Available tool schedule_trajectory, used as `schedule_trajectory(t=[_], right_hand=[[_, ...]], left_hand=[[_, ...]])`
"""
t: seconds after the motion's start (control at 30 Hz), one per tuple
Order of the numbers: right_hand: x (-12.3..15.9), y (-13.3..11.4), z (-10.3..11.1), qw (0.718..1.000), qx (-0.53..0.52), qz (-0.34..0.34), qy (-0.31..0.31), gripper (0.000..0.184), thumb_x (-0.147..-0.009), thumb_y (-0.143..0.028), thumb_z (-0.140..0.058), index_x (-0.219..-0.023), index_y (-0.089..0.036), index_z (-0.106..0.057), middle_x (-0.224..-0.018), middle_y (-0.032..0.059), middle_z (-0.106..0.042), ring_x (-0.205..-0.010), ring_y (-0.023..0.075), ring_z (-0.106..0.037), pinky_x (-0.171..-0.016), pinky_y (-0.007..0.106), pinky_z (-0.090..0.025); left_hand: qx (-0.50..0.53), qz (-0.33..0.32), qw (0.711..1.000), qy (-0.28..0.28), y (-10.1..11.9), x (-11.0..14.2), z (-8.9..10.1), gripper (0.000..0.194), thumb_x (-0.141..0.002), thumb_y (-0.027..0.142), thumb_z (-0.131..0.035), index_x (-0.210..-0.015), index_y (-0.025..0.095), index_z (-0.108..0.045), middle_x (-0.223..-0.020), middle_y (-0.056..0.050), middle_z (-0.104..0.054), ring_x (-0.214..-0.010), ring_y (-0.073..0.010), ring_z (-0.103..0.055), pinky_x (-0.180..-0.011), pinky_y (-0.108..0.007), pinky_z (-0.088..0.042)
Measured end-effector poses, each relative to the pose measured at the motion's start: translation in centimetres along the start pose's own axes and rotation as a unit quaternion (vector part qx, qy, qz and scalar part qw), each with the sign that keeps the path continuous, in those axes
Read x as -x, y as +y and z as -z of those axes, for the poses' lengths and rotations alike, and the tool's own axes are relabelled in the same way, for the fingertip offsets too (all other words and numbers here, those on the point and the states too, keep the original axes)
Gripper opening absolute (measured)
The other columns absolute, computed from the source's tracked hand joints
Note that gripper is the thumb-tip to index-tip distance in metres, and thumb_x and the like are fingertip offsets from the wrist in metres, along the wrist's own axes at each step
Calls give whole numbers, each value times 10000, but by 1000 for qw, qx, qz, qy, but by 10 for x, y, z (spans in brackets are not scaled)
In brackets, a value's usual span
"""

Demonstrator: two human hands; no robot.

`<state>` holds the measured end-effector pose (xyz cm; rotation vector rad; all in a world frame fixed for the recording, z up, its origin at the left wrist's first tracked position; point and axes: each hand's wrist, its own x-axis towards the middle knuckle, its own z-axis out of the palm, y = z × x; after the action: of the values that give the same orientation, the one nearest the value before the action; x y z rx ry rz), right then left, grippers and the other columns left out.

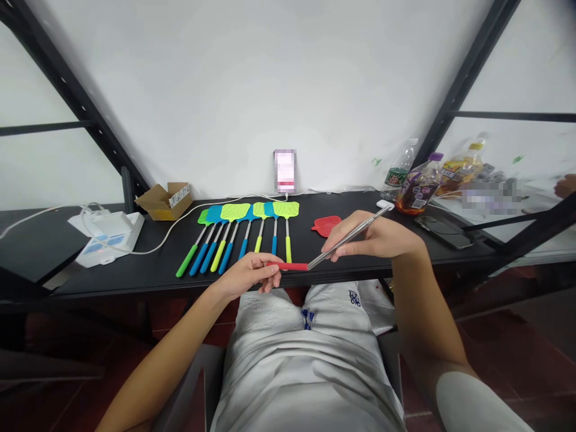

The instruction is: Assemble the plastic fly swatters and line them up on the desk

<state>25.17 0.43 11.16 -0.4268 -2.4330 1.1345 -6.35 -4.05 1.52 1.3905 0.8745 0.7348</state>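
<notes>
My left hand (254, 273) pinches one end of a red handle sleeve (294, 266) above the table's front edge. In my right hand (366, 237) are thin metal rods (348, 236), held slantwise like a pen. Their lower tip meets the sleeve's right end; whether it is inside I cannot tell. Just beyond my right hand a red fly swatter head (327, 226) lies flat on the table. Left of it, several fly swatters with green, blue and yellow heads and handles, such as a yellow-green one (286, 209), lie in an overlapping row, handles toward me.
The black table (155, 264) meets a white wall. A phone (285, 171) leans there, wired to a cable. At left stand an open cardboard box (165, 204) and a white power strip (112, 240). At right are several drink bottles (418, 186), a white earbud case (385, 204) and a dark phone (443, 231).
</notes>
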Motion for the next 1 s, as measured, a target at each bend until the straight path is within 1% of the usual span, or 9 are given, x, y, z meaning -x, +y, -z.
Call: schedule_trajectory(t=[0.2, 0.4, 0.57, 0.73, 0.9, 1.0], right_hand=[[-6, 3, -8, 997, -73, 11, 9, 241, -889, -299, -739, -1089, -166, -770, -943, 81, -786, -802, 190, -750, -758, 315, -618], [-10, 5, -12, 994, -103, 7, 29, 265, -887, -336, -745, -1069, -144, -755, -910, 95, -779, -777, 186, -743, -722, 312, -618], [-13, 8, -16, 992, -116, 1, 45, 262, -888, -344, -745, -1063, -149, -747, -900, 89, -770, -768, 182, -737, -719, 307, -618], [-18, 12, -20, 989, -132, 0, 70, 249, -884, -342, -749, -1043, -150, -741, -897, 83, -765, -743, 172, -727, -700, 297, -603], [-24, 15, -23, 988, -124, 2, 90, 238, -894, -343, -736, -1042, -157, -731, -868, 68, -759, -703, 152, -713, -609, 248, -551], [-32, 18, -31, 990, -112, -5, 84, 260, -886, -350, -741, -1057, -153, -737, -885, 70, -760, -700, 147, -706, -644, 263, -566]], left_hand=[[-28, -12, 999, -31, -2, 0, 4, 336, -912, 430, -689, -974, 103, -729, -751, -53, -673, -561, -93, -566, -499, -206, -441], [-48, -11, 997, -58, 4, 0, 4, 333, -910, 431, -692, -949, 101, -714, -735, -56, -682, -569, -100, -583, -511, -199, -469], [-64, -11, 994, -86, 7, 1, 4, 347, -931, 452, -660, -952, 107, -691, -727, -60, -694, -543, -95, -581, -524, -207, -480], [-57, -13, 994, -97, 5, 0, 6, 333, -952, 445, -632, -967, 114, -672, -748, -61, -695, -549, -93, -577, -523, -208, -477], [-59, -22, 993, -100, 3, 0, 7, 327, -962, 441, -617, -963, 116, -655, -751, -68, -698, -549, -99, -578, -514, -210, -475], [-66, -26, 993, -93, 4, 0, 6, 327, -973, 442, -597, -968, 118, -641, -759, -76, -702, -549, -103, -579, -495, -207, -456]])
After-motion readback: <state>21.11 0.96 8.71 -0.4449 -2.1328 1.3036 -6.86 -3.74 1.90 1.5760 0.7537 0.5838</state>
